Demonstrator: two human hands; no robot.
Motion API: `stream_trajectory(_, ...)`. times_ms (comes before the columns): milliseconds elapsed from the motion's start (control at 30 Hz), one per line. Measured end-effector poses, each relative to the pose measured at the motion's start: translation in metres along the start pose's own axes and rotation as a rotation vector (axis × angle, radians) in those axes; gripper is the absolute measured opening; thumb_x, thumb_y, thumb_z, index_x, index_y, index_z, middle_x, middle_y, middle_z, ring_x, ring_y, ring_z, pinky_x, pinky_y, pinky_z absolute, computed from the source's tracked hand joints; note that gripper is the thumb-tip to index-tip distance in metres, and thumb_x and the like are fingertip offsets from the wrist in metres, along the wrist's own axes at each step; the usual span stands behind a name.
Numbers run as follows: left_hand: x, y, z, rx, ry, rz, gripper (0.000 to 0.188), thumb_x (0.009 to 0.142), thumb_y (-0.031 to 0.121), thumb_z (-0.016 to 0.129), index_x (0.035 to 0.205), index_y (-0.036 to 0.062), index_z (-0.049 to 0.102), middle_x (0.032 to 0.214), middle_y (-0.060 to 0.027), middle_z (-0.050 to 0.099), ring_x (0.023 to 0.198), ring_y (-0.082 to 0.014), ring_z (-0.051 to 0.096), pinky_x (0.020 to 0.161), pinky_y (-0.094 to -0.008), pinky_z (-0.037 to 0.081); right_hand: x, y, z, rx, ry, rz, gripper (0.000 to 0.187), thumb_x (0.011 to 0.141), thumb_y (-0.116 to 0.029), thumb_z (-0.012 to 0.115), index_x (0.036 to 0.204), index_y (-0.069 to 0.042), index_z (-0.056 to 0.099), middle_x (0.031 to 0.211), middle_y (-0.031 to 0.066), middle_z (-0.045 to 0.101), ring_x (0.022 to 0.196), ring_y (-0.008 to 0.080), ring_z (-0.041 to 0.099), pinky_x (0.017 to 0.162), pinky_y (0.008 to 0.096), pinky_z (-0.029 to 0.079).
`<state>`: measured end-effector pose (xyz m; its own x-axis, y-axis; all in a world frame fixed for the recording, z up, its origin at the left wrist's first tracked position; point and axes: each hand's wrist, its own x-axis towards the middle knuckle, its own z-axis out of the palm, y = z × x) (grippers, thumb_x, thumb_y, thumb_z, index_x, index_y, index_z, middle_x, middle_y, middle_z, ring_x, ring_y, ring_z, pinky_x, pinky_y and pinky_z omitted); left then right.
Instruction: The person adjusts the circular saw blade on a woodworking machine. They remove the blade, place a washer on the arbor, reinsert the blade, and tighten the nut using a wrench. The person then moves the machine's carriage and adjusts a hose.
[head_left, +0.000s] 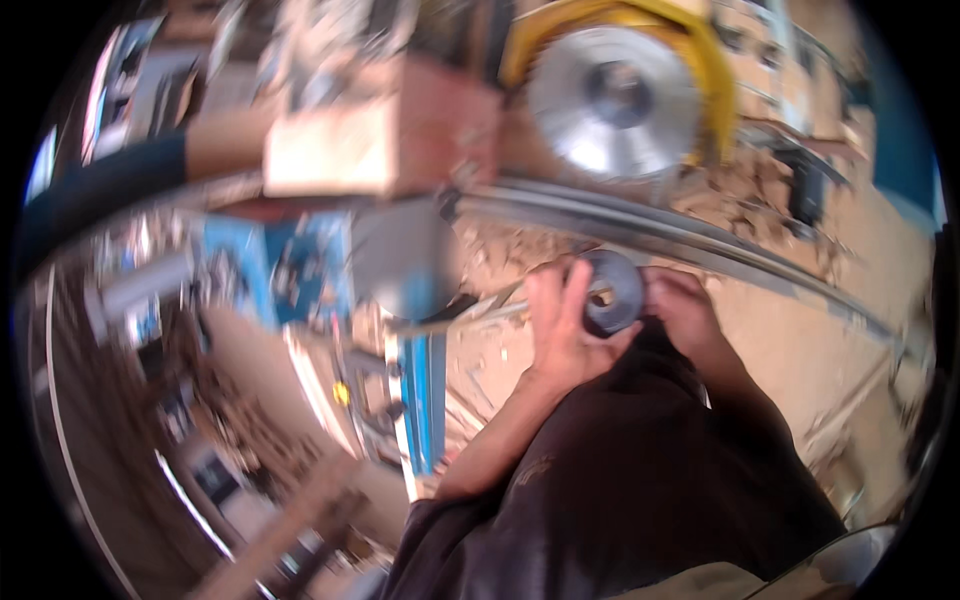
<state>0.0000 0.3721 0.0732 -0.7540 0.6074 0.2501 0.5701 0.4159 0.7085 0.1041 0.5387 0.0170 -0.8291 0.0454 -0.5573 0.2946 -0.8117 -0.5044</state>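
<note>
A dark grey round disc (624,288) with a hole in its middle is in front of my body. My left hand (560,325) is closed around its left side, fingers over the face and thumb under the lower edge. On the other side, my right hand (685,308) has its fingers bent against the disc's right edge, and the fingertips are partly hidden. Beyond the hands, a large shiny circular saw blade (560,105) stands inside a yellow guard (715,85). Motion blur hides finer detail.
A metal rail (690,228) runs between my hands and the blade. To its left are a blurred wooden block (330,150) and blue machine parts (290,268). A blue upright post (424,405) stands left of my left forearm. Wood scraps (750,185) lie around the blade.
</note>
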Motion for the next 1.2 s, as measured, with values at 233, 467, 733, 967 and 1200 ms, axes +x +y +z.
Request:
stream_trajectory(233,-0.130,0.003,-0.081,0.259,0.330,-0.347,0.106,0.052,0.021,0.096,0.141,0.0000,0.042,0.117,-0.0226,0.052,0.101,-0.0401,0.048,0.086,-0.0503,0.041,0.010,0.029,-0.013,-0.487,0.027,0.154,0.037,0.099,-0.014,0.052,0.127,0.008,0.058,0.101,0.0226,0.073,0.086,0.0268,0.073,0.075,0.0324,0.059)
stream_trajectory(467,-0.287,-0.019,-0.166,0.535,0.732,-0.762,0.114,0.059,0.026,0.098,0.148,-0.0048,0.033,0.124,-0.0185,0.046,0.113,-0.0329,0.049,0.100,-0.0457,0.042,0.003,0.054,0.022,-0.626,0.035,0.120,0.032,0.098,-0.007,0.051,0.125,0.007,0.060,0.102,0.0207,0.073,0.084,0.0227,0.073,0.073,0.0297,0.058)
stream_trajectory(733,-0.407,-0.116,-0.222,0.569,0.911,-1.084,0.113,0.057,0.028,0.096,0.146,-0.0099,0.038,0.130,-0.0273,0.051,0.123,-0.0424,0.046,0.107,-0.0502,0.038,-0.034,0.148,0.102,-0.739,-0.048,0.228,0.031,0.097,-0.002,0.050,0.126,0.006,0.060,0.103,0.0207,0.072,0.084,0.0220,0.072,0.072,0.0278,0.058)
stream_trajectory(967,-0.453,-0.173,-0.217,0.535,0.713,-0.918,0.106,0.061,0.028,0.096,0.147,-0.0044,0.041,0.142,-0.0279,0.047,0.131,-0.0437,0.042,0.114,-0.0518,0.032,-0.053,0.163,0.123,-0.982,-0.138,0.138,0.031,0.095,-0.004,0.060,0.125,0.004,0.062,0.108,0.0128,0.073,0.095,0.0168,0.069,0.084,0.0294,0.055)
stream_trajectory(1200,-0.423,-0.108,-0.195,0.663,0.659,-0.494,0.053,0.094,0.014,0.070,0.135,-0.0073,0.046,0.133,-0.0297,0.053,0.120,-0.0451,0.052,0.101,-0.0584,0.040,-0.031,0.031,0.105,-1.279,0.302,-0.392,0.028,0.095,-0.014,0.066,0.120,-0.001,0.069,0.103,0.0091,0.074,0.095,0.0138,0.068,0.087,0.0299,0.054)
